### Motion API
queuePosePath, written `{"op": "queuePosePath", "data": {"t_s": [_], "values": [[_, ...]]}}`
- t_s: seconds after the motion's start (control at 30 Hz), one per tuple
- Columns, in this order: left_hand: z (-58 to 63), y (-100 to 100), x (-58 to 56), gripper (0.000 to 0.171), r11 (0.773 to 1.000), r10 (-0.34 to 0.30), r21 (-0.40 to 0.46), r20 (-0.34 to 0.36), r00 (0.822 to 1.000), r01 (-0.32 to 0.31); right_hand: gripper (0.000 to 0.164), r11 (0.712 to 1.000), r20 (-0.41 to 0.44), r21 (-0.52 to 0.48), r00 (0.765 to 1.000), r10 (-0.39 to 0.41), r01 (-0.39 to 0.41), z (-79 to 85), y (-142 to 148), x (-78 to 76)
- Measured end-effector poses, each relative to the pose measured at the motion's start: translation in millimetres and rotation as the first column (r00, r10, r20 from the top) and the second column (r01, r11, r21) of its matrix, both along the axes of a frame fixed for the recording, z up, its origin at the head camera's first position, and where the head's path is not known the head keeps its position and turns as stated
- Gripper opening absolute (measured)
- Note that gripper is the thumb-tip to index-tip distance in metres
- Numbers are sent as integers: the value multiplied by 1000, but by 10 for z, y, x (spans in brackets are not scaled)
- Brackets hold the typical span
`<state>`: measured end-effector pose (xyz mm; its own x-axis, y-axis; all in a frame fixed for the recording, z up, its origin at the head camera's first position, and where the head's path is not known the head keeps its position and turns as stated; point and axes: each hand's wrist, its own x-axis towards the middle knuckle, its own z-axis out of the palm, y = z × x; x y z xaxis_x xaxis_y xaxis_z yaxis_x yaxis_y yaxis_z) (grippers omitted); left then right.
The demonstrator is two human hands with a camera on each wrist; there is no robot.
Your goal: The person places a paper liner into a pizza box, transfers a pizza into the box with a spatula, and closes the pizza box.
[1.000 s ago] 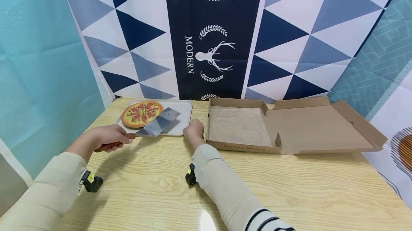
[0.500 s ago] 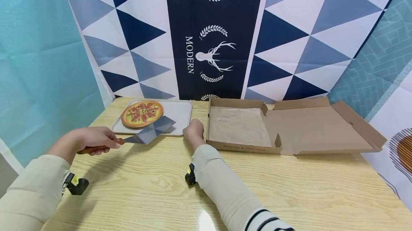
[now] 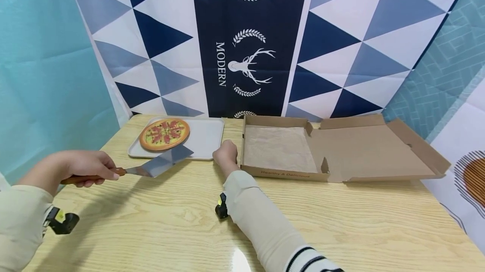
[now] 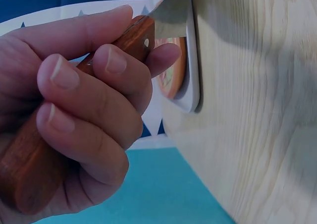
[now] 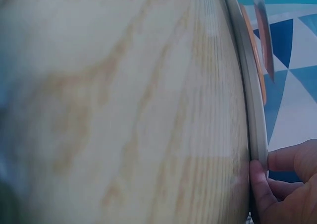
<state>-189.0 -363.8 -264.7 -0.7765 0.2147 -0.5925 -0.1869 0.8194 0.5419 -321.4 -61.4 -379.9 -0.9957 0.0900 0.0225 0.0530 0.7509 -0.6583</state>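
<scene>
My left hand [image 3: 89,166] grips the wooden handle [image 4: 37,157] of a metal spatula. Its wide, shiny blade [image 3: 161,163] is tilted and overlaps the front edge of a white tray [image 3: 206,131] in the head view. A round pizza [image 3: 164,134] with red and green toppings lies on the tray's left part. At the tray's front right corner is my right hand [image 3: 226,153]. The right wrist view shows its thumb and fingers [image 5: 265,189] pinching the tray's rim [image 5: 255,110], with the spatula blade [image 5: 265,35] raised over the pizza's edge.
Just right of the tray stands an open cardboard pizza box [image 3: 322,177], lined with brown paper [image 3: 280,148]. Its lid [image 3: 373,150] is folded out flat to the right. A patterned cloth [image 3: 242,32] hangs behind the wooden table [image 3: 170,221].
My left hand has drawn the spatula back to the left and towards me, so the blade has moved off the tray's middle to its front edge. The right hand, tray and pizza stay put.
</scene>
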Motion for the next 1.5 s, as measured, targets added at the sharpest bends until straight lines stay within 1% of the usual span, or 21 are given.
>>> {"op": "queuePosePath", "data": {"t_s": [0.23, 0.37, 0.53, 0.63, 0.73, 0.9, 1.07, 1.13, 1.3, 1.4, 1.5], "values": [[83, -122, 102, 20, 1000, 7, -22, 12, 1000, -6, 7, 1000, -4, -9, 1000, -9, 8, -1, -2, -4], [146, -170, 154, 19, 999, 18, -49, 30, 999, -17, 7, 1000, -5, -13, 1000, -6, 6, 0, 0, -1], [225, -219, 186, 21, 996, 37, -83, 55, 998, -32, 6, 1000, -12, -20, 1000, -5, 4, -8, 4, 1], [259, -252, 190, 21, 995, 37, -97, 62, 997, -31, 5, 1000, -16, -19, 1000, -8, 7, -6, 3, 6], [287, -281, 189, 20, 994, 32, -107, 65, 997, -25, 5, 1000, -13, -20, 1000, -10, 10, -3, 0, 10], [327, -328, 156, 18, 990, 12, -144, 76, 997, -1, 6, 1000, -10, -19, 1000, -13, 13, -7, -5, 9], [380, -364, 127, 18, 984, 2, -179, 114, 993, 19, 6, 1000, -15, -17, 1000, -12, 11, -2, -9, 8], [407, -377, 112, 21, 980, 3, -196, 128, 992, 22, 6, 1000, -20, -15, 1000, -10, 9, -1, -9, 8], [448, -389, 49, 35, 970, 5, -243, 148, 989, 31, 7, 1000, -22, -11, 1000, -8, 8, -4, -4, 13], [470, -375, 14, 35, 966, 12, -256, 154, 988, 28, 6, 1000, -19, -11, 1000, -9, 8, 0, 0, 17], [491, -358, -5, 31, 967, 8, -254, 146, 989, 30, 6, 1000, -16, -11, 1000, -5, 5, 5, 1, 19]]}}
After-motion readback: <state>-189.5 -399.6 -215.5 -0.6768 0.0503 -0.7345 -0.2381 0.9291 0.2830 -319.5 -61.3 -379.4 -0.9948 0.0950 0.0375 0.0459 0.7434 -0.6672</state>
